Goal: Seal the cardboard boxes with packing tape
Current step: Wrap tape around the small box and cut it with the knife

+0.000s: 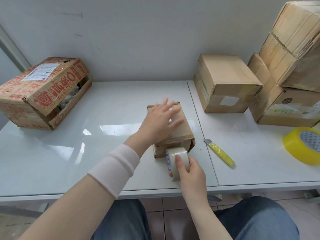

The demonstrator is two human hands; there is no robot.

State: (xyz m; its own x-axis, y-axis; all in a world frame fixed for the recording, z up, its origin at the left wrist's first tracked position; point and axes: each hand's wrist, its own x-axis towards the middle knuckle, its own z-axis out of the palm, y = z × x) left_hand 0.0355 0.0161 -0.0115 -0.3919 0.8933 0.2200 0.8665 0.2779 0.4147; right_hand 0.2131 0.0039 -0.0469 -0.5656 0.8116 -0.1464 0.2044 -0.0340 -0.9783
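Pressing on the small brown cardboard box (pixel 181 132) at the centre of the frame, your left hand (pixel 162 116) lies flat on its top. The fingers are straight and spread, gripping nothing, and they look slightly blurred. Your right hand (pixel 188 172) curls round the roll of pale clear packing tape (pixel 173 163), index finger laid over its rim. The roll touches the near end of the box, low in the centre of the frame. A shiny strip of tape runs along the top of the box toward the roll.

Judging by its size and dented corners, the box is probably light with soft walls, so it could slide on the glossy white table (pixel 86 135) when you pull tape. Weight it with a flat palm over the middle of the top, away from the near right corner, which looks torn. The roll seems stiff; its rim and core are the places to grip.

Just right of the box, not touching it, lies a yellow-handled utility knife (pixel 220 152) with its blade out. A yellow tape roll (pixel 301 144) sits at the right edge. Plain brown cardboard boxes (pixel 225 84) stand at upper right, and a red-printed cardboard box (pixel 43 90) with a gaping side is at upper left.
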